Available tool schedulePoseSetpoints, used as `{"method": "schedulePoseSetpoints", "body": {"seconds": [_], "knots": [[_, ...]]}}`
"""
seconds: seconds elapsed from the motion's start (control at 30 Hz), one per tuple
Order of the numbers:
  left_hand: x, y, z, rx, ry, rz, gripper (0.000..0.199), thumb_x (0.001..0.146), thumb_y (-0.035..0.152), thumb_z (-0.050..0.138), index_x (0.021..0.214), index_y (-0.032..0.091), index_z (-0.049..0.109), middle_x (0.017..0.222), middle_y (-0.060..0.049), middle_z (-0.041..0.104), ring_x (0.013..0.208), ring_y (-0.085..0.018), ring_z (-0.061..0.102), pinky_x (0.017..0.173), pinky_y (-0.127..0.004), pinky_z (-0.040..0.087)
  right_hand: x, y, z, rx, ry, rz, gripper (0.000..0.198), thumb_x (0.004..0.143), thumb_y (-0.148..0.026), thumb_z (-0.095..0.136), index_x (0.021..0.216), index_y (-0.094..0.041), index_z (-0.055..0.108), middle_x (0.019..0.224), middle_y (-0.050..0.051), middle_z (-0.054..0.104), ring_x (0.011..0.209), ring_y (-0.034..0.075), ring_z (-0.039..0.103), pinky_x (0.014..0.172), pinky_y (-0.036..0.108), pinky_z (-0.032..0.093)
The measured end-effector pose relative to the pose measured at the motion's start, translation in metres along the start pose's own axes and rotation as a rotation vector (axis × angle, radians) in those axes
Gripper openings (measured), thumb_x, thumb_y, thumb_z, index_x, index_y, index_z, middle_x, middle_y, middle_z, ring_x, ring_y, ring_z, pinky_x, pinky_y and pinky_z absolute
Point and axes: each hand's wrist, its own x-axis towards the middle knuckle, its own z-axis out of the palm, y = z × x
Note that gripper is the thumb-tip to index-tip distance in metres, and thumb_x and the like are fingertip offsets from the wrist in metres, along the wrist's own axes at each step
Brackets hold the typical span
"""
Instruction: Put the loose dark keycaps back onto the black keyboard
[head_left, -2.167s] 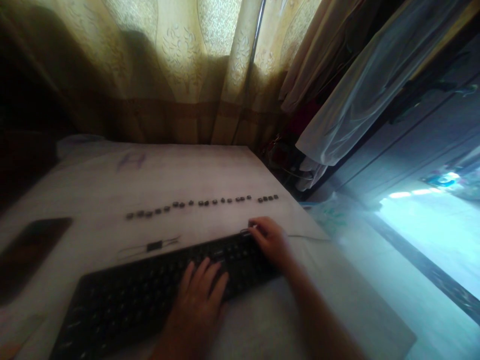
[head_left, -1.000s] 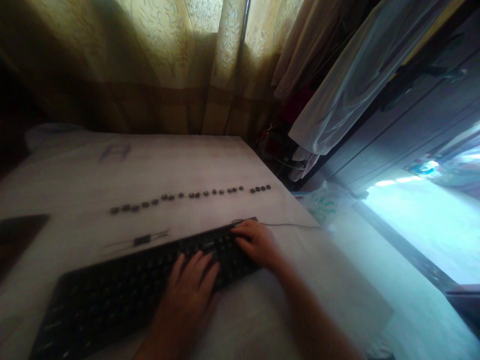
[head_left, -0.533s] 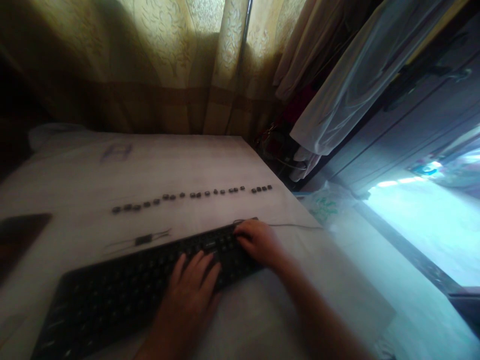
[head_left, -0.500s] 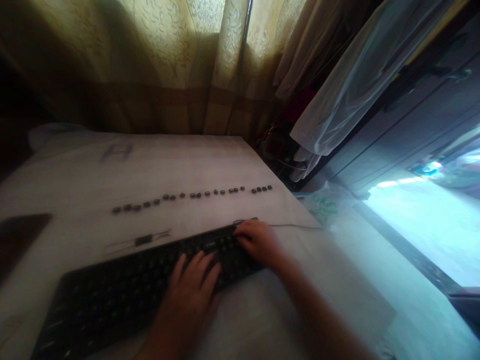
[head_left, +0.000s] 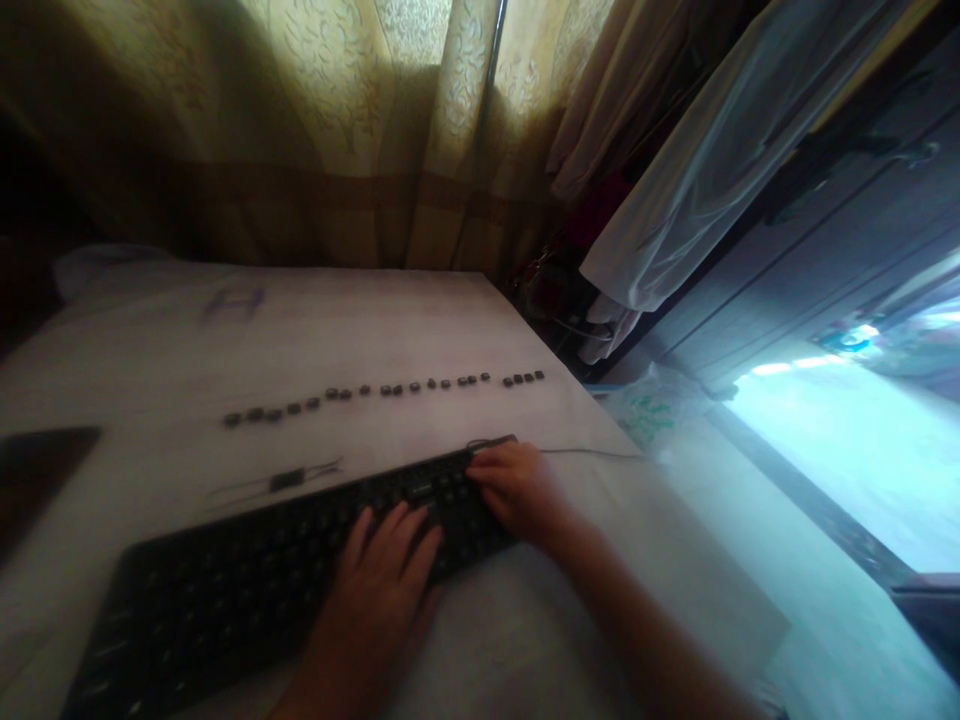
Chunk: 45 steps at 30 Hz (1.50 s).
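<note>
A long, black plastic keyboard (head_left: 217, 590) is laid aslant across a whitish, flat-topped table (head_left: 375, 330). Its keys right of the middle are partly covered by the left hand (head_left: 386, 575), placed palm down with fingers spread. The keyboard's far right end is touched by the right hand (head_left: 521, 485), its fingers curled — whether anything is pinched there cannot be made out. The hands are kept apart. Beyond the keyboard, a small black rectangular piece with thin strands (head_left: 287, 480) and a loose line of small dark blocks (head_left: 385, 390) are seen.
</note>
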Motion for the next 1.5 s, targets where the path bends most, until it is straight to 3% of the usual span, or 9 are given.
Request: {"method": "schedulePoseSetpoints", "body": {"seconds": [0.33,0.83,1.07,1.37,1.5], "knots": [[-0.001,0.0,0.002,-0.005,0.004,-0.008,0.033,0.093,0.029,0.043,0.118,0.02,0.063,0.123,-0.008,0.067,0.12,-0.025,0.057,0.112,-0.048,0.027,-0.009,-0.004,0.003,-0.014,0.013,-0.009,0.027,0.072,-0.009,0.061,0.093,-0.02,0.074,0.098,0.006,0.073,0.09,0.024,0.06,0.08,0.039,0.045],[-0.002,-0.001,-0.005,0.07,-0.029,0.02,0.036,0.087,0.026,0.053,0.122,0.022,0.059,0.125,-0.006,0.066,0.119,-0.024,0.058,0.106,-0.048,0.04,-0.01,-0.001,0.012,-0.035,0.069,-0.006,0.032,0.072,-0.007,0.054,0.091,-0.021,0.075,0.094,0.009,0.072,0.083,0.022,0.063,0.078,0.038,0.047],[-0.003,-0.004,-0.003,0.096,0.029,0.047,0.037,0.085,0.024,0.053,0.122,0.023,0.059,0.124,-0.004,0.066,0.118,-0.022,0.058,0.107,-0.045,0.038,-0.007,-0.002,0.012,-0.063,0.035,-0.008,0.035,0.065,-0.005,0.055,0.089,-0.021,0.075,0.09,0.007,0.072,0.082,0.023,0.063,0.075,0.037,0.046],[-0.006,-0.009,0.01,0.071,0.138,0.089,0.033,0.088,0.032,0.051,0.118,0.023,0.062,0.12,-0.005,0.068,0.115,-0.021,0.059,0.116,-0.042,0.024,0.008,0.011,0.001,0.11,-0.033,0.076,0.029,0.07,-0.008,0.057,0.086,-0.023,0.077,0.087,0.004,0.074,0.083,0.02,0.066,0.082,0.033,0.048],[-0.01,-0.009,0.025,0.02,0.203,0.013,0.033,0.088,0.039,0.05,0.113,0.023,0.064,0.117,-0.005,0.069,0.114,-0.022,0.06,0.118,-0.043,0.019,0.028,0.041,-0.011,0.03,-0.041,0.314,0.029,0.075,-0.007,0.055,0.089,-0.022,0.076,0.092,0.003,0.075,0.087,0.017,0.067,0.085,0.027,0.049]]}}
